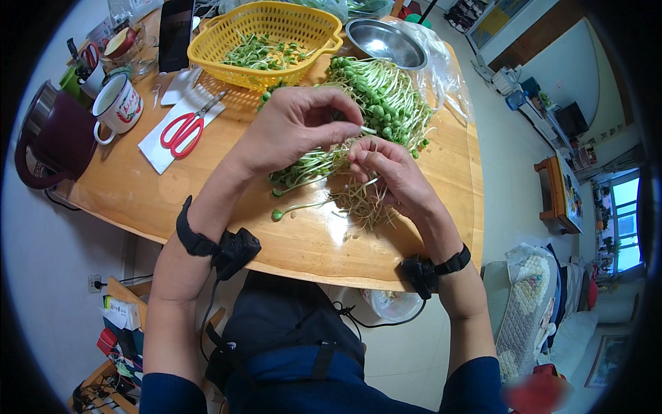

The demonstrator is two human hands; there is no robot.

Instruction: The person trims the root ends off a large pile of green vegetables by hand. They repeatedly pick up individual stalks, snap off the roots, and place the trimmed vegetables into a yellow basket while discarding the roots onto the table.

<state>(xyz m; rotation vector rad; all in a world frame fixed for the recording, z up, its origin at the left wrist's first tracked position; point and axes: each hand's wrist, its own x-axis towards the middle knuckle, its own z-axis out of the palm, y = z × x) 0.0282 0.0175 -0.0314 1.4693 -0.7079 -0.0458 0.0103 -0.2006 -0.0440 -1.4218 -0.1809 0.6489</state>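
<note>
A large heap of green-leaved sprouts [380, 98] lies on the wooden table in front of me. Over its left part is my left hand [310, 121], thumb and forefinger brought together near a pale stem; its other fingers are partly hidden. Close beside it, my right hand [385, 168] pinches thin sprout stems or roots between thumb and fingers. Beneath the right hand lies a tangle of brownish roots [364, 204]. One loose sprout [277, 214] rests left of the roots. Behind the hands, a yellow plastic basket [269, 80] holds some sprouts.
A steel bowl [387, 44] and a clear plastic bag [447, 77] stand behind the heap. To the left are red-handled scissors [182, 134] on white paper, an enamel mug [118, 106], a dark kettle [62, 134] and a phone [176, 33].
</note>
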